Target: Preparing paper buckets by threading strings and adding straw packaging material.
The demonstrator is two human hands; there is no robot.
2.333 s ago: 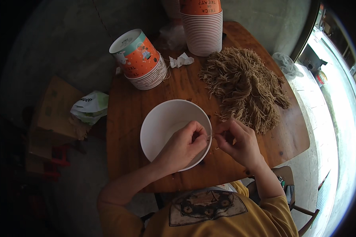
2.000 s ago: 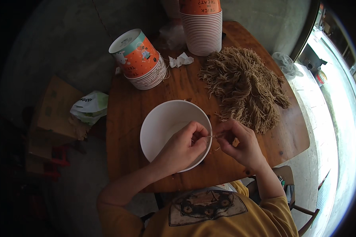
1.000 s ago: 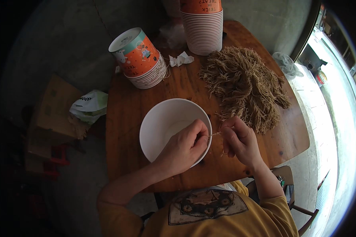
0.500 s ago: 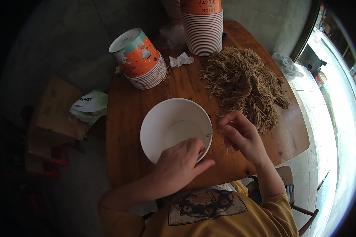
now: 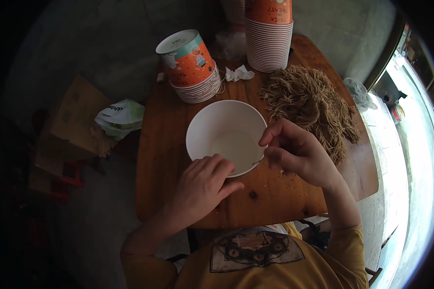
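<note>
**Left hand lets go at the bucket's edge**

From the head camera, the person works at a brown wooden table (image 5: pixel 255 212). The round white paper bucket (image 5: pixel 219 130) stands on it, open side up, in front of the person's body. A moment ago, both hands met at its right edge, with a bit of thin string between them. Now the left hand (image 5: pixel 201 184) is at the near edge. Its fingers reach over the rim, and its thumb sticks out to the side, so it pinches nothing.

The right hand (image 5: pixel 301 153) is by the right edge. Its thumb and pointing finger are apart, with a gap between the tips. The other fingers are curled, and what they may hold is hard to tell. Just beside them, a small thin string (image 5: pixel 258 163) sits at the bucket's rim. It is too tiny to see if it is tied.

The bucket is also farther from the person now. This seems to mean that the string work with the left hand has stopped.

Behind the bucket is a leaning stack of orange, green and white paper buckets (image 5: pixel 188 62). A big messy heap of brown yarn (image 5: pixel 308 101) lies to the right.
</note>
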